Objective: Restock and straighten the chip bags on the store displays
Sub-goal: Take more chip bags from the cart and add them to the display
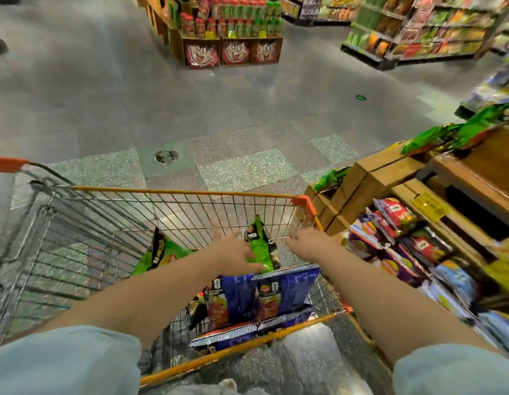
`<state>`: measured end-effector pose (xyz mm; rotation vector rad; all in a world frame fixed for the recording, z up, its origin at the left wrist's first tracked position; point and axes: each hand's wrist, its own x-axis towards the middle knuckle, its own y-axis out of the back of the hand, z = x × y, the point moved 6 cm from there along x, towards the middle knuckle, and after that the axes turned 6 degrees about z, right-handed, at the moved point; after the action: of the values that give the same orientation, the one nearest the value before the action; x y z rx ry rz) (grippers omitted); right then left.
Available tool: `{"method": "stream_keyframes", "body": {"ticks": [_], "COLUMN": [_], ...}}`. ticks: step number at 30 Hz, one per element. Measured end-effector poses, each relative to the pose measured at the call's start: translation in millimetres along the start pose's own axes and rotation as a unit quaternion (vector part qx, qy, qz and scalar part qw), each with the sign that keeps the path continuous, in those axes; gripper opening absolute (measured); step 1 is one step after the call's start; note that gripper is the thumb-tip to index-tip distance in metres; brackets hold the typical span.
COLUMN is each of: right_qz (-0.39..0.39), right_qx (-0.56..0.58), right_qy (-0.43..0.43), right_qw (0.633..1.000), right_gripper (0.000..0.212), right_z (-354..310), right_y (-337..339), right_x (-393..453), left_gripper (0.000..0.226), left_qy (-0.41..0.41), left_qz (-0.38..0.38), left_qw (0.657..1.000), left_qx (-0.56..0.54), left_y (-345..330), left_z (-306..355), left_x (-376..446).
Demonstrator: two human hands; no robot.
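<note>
You are reaching both arms into the cart (173, 192): your left hand (233, 252) is gripping one green bag (260, 246), your right hand (310, 245) is hovering with fingers spread. Two blue bags (264, 297) are lying nearest you.

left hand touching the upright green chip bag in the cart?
Touching. Head view: the left hand lies against the green chip bag standing in the cart, fingers overlapping its lower edge with no gap.

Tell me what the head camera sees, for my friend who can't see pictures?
Two bare hands reach into a wire shopping cart: the left hand touches a green chip bag, the right hand hovers open beside it. Blue chip bags lie nearer; a wooden display of snacks stands right.
</note>
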<state>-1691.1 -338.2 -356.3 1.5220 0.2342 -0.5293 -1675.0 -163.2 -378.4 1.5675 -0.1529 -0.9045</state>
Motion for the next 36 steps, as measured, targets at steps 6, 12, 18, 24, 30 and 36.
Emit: {"method": "stream_keyframes", "body": {"ticks": [6, 12, 18, 24, 30, 36], "right_qz": [0.002, -0.01, 0.039, 0.058, 0.059, 0.064], "right_qx": [0.068, 0.067, 0.071, 0.086, 0.073, 0.061], "right_qy": [-0.083, -0.077, -0.098, -0.091, -0.084, -0.07], "right_qw": [0.994, 0.995, 0.992, 0.99, 0.992, 0.994], "right_gripper": [0.059, 0.033, 0.038, 0.041, 0.036, 0.039], "right_z": [31.7, 34.5, 41.1, 49.0, 49.4, 44.6], "right_y": [-35.2, -53.7, -60.6, -63.1, -62.8, -49.7], "right_x": [-24.2, -38.7, -43.1, -42.7, -45.2, -47.5], "left_gripper": [0.062, 0.044, 0.037, 0.038, 0.032, 0.026], "left_qy": [-0.082, -0.059, -0.056, -0.085, -0.093, -0.118], "left_qz": [0.034, 0.067, 0.086, 0.107, 0.113, 0.117], "left_qw": [0.994, 0.995, 0.995, 0.99, 0.989, 0.984], "left_qx": [0.056, 0.037, -0.005, 0.02, 0.022, 0.064], "left_y": [-15.9, -13.4, -7.5, -9.7, -15.8, -3.7], "left_z": [39.6, 54.1, 71.9, 89.3, 96.5, 100.0], "left_x": [10.4, 17.3, 18.3, 22.4, 26.8, 19.8]}}
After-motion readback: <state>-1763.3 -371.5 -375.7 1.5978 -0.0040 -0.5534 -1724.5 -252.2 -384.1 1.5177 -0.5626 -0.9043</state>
